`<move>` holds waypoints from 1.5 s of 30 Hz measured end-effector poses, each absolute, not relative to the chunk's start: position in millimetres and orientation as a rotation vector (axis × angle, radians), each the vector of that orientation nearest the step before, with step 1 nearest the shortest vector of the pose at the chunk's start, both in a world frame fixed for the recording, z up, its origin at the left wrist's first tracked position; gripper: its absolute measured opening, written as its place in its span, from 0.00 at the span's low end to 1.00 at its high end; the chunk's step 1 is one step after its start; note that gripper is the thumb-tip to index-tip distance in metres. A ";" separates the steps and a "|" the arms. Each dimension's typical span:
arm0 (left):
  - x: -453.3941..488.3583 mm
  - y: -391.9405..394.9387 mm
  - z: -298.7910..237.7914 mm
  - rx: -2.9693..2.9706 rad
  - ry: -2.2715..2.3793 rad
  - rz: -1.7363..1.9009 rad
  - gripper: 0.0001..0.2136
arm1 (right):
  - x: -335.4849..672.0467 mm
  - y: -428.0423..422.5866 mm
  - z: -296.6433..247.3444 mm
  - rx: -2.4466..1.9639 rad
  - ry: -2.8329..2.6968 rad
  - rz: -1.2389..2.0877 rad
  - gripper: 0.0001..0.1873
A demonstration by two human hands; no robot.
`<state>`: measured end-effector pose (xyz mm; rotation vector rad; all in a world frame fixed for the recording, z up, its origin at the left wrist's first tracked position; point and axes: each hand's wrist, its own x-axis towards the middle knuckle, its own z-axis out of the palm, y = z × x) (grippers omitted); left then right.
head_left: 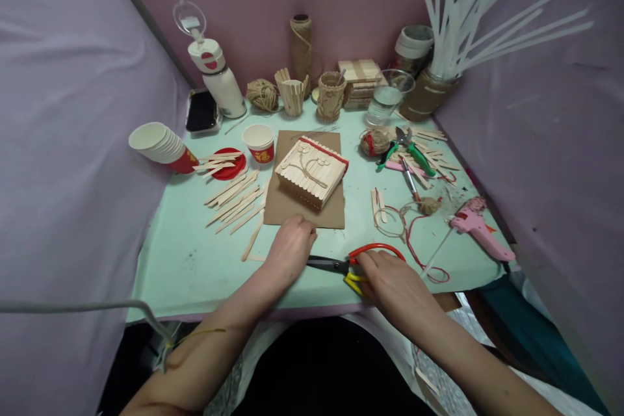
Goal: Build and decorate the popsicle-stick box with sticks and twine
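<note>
My right hand (390,279) grips scissors (329,264) with black blades and red and yellow handles, low over the front of the table. The blades point left towards my left hand (291,248). That hand is closed, its fingers curled near the front edge of a brown cardboard sheet (302,216); whatever is inside them is hidden. On the cardboard rests a box made of craft sticks (312,172), with twine curls and small flower shapes on top and a red strip along its back edge.
Loose craft sticks (236,205) lie to the left, beside a red dish (234,172) and paper cups (158,143). Pruning shears (412,149), red cord (414,250) and a pink glue gun (480,231) are on the right. Along the back stand a bottle (224,91) and a water cup (387,101).
</note>
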<state>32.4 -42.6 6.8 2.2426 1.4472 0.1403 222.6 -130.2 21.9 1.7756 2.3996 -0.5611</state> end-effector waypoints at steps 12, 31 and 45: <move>15.0 -39.0 20.9 2.359 1.294 0.519 0.08 | 214.6 -119.1 15.1 1.775 2.583 -0.398 0.13; -15.5 64.6 31.2 2.863 0.928 0.772 0.13 | 211.5 -118.6 4.6 1.911 2.663 -0.556 0.17; -12.3 45.2 29.8 2.526 1.117 1.010 0.07 | 210.9 -115.1 7.9 1.934 2.590 -0.708 0.17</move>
